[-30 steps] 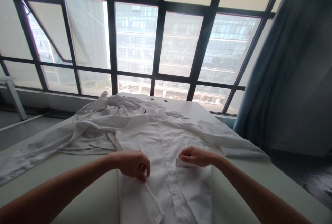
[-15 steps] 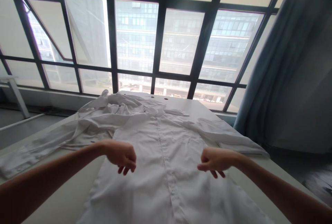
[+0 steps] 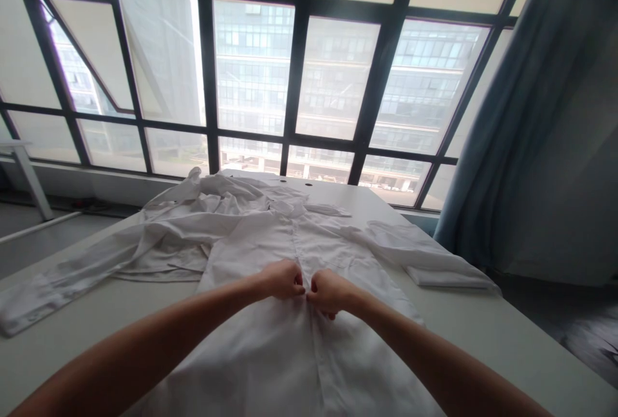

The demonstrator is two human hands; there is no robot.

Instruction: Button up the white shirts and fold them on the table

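A white long-sleeved shirt (image 3: 261, 340) lies front side up on the white table (image 3: 463, 320), its collar toward the window and its sleeves spread to both sides. Over the button strip, at the middle of the shirt, my two hands almost meet. My left hand (image 3: 284, 278) is closed, thumb and fingers pinching the shirt front. Just right of it my right hand (image 3: 328, 291) pinches the same strip with curled fingers. The cloth is drawn up slightly between them. The exact bit of fabric or button under the fingertips is hidden.
More crumpled white garments (image 3: 212, 192) lie at the table's far left. A folded white cloth (image 3: 449, 275) sits by the right sleeve. Beyond the table stands a black-framed window (image 3: 294, 82), with a blue-grey curtain (image 3: 492, 134) at right. A white metal frame (image 3: 31, 179) is at left.
Both hands have moved inward from the sides of the shirt to its button strip and closed on the fabric there. The shirt front is now pulled up a little.
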